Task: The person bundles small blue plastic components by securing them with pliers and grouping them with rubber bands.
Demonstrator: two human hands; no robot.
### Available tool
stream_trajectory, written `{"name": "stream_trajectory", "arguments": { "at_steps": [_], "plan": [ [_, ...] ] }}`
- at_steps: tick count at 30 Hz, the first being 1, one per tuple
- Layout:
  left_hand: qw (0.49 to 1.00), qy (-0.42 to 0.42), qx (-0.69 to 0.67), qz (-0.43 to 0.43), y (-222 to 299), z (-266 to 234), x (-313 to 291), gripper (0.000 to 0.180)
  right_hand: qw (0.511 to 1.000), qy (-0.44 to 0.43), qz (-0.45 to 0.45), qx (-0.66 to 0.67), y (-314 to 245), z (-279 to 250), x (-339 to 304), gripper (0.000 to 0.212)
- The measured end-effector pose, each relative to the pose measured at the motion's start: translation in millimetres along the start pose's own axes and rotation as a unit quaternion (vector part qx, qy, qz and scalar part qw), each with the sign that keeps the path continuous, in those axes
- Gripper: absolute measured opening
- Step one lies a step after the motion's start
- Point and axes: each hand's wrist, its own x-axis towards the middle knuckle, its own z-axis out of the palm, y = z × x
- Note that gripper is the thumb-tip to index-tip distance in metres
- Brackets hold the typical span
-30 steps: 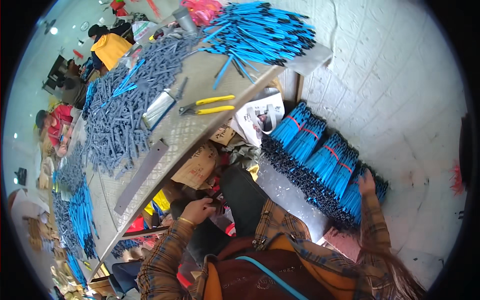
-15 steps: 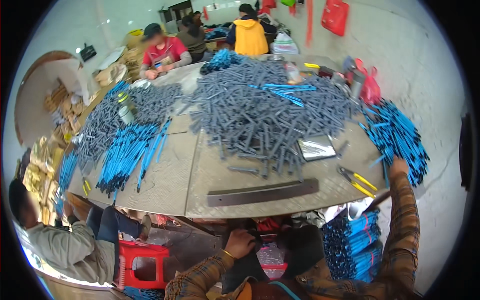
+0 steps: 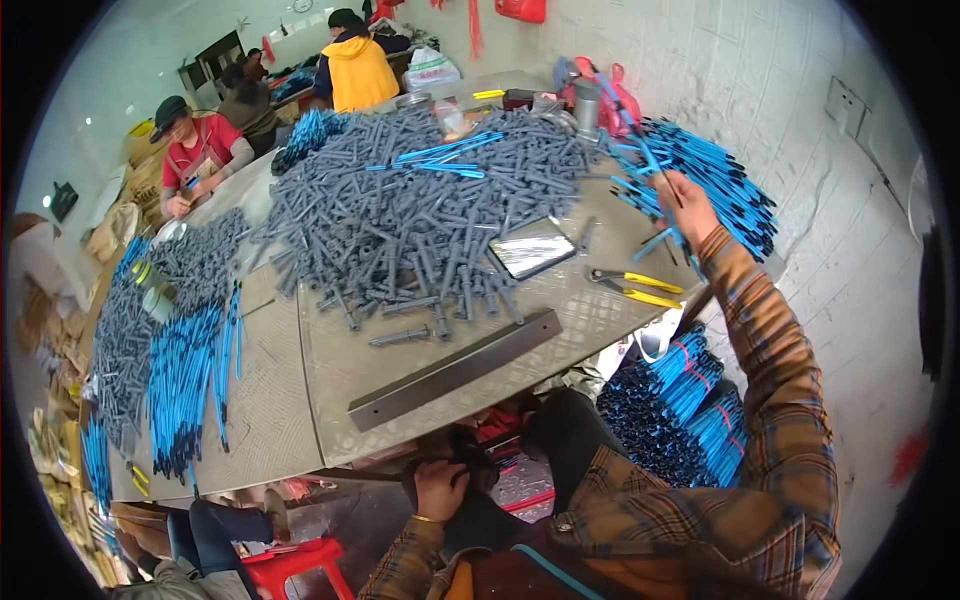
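Observation:
My right hand [image 3: 688,208] is closed around one or more thin blue rods [image 3: 650,155] with dark ends, raised over the table's right end. Right behind it lies a loose pile of the same blue rods [image 3: 715,185] against the wall side. The fingers partly hide how many rods are in the grip. Below the table's front edge, my left hand [image 3: 440,488] rests on my dark-trousered knee, fingers laid over it and nothing visible in them. Nearest to my right arm on the table are yellow-handled pliers [image 3: 640,287].
A big heap of grey plastic pieces [image 3: 430,220] covers the table's middle, with a flat shiny-topped dark object [image 3: 533,248] at its edge. A dark metal bar [image 3: 455,370] lies along the front. Tied bundles of blue rods [image 3: 690,385] stand below. A person [image 3: 200,155] sits at far left.
My right hand has come up from the blue pile with rod in its grip. The view has swung to the right and tilted. My left hand stays on the knee.

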Motion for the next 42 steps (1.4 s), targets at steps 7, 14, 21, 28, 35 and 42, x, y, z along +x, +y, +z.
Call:
{"name": "stream_trajectory", "arguments": {
  "at_steps": [7, 14, 21, 28, 35, 42],
  "plan": [
    [0.937, -0.011, -0.35, -0.01, 125, -91, 68, 0.022, 0.948, -0.269, -0.018, 0.171, -36, 16, -109, 0.022],
    [0.726, 0.138, -0.671, 0.067, 215, -110, 130, 0.026, 0.894, -0.394, -0.21, 0.024, -25, 28, -191, 0.013],
    [0.739, 0.129, -0.66, 0.042, 227, -85, 109, 0.017, 0.934, -0.242, -0.107, 0.24, 14, 49, -247, 0.015],
    [0.709, 0.175, -0.681, 0.048, 225, -83, 111, 0.012, 0.882, -0.431, 0.126, 0.143, 18, 34, -261, 0.019],
    [0.675, 0.163, -0.716, 0.068, 231, -92, 114, 0.011, 0.966, -0.241, -0.055, 0.077, 28, 34, -254, 0.025],
    [0.6, 0.056, -0.789, 0.118, 228, -88, 107, 0.023, 0.916, -0.322, 0.036, 0.237, 31, 33, -223, 0.029]
  ]
}}
